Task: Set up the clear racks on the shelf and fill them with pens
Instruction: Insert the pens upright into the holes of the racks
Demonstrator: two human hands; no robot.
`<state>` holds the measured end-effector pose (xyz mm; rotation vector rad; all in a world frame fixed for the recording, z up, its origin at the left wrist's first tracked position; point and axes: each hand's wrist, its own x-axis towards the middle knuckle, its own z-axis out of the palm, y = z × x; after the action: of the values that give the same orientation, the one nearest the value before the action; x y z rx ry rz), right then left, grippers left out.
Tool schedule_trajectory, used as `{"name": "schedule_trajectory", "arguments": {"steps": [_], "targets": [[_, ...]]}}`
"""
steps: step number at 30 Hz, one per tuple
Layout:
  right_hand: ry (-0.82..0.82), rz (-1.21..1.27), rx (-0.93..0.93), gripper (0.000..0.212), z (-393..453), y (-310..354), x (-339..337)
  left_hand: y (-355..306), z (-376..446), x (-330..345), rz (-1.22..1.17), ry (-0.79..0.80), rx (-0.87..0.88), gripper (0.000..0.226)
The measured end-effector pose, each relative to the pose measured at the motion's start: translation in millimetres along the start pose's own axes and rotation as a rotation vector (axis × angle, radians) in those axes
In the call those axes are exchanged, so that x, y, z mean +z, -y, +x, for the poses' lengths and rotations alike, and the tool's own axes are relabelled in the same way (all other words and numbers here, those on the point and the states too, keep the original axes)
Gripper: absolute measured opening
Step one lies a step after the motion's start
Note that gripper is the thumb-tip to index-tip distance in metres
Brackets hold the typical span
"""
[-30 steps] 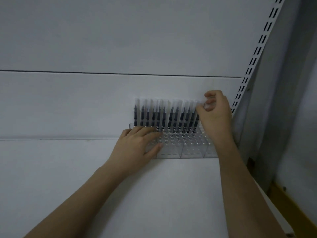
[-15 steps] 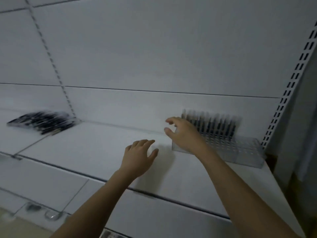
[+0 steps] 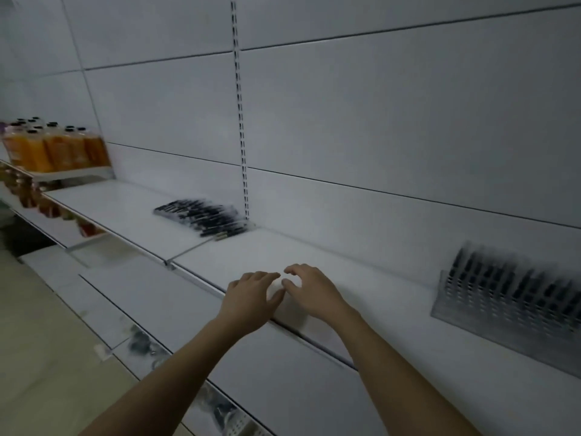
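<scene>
Head view: both hands hover over the white shelf (image 3: 314,247), side by side, thumbs nearly touching. Left hand (image 3: 251,297) fingers relaxed and loosely spread, holding nothing; right hand (image 3: 311,291) fingers slightly curled, also empty. Clear rack (image 3: 509,313) with dark pens standing in its back row sits well to the right of the fingers. Loose pens pile (image 3: 204,217) lies far left-back against the wall. Orange bottles (image 3: 53,146) on a far-left shelf.

Both hands (image 3: 284,294) empty btwn pens (image 3: 204,217) & rack (image 3: 509,313).
</scene>
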<state>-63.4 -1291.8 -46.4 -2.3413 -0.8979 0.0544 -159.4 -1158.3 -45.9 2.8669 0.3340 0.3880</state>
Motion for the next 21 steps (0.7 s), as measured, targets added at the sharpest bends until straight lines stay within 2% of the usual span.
{"name": "schedule_trajectory", "arguments": {"steps": [7,11,21], "targets": [[0.098,-0.11,0.092,0.052,91.9,44.6,65.5,136.2,46.1,-26.5,0.007,0.003,-0.049,0.049],[0.009,-0.254,0.158,0.051,136.7,54.4,101.8,189.8,63.6,-27.9,-0.051,-0.016,-0.059,0.051],[-0.15,-0.344,0.378,0.044,217.4,50.1,120.3,231.8,164.2,-10.4,-0.097,-0.027,-0.01,0.062]]}}
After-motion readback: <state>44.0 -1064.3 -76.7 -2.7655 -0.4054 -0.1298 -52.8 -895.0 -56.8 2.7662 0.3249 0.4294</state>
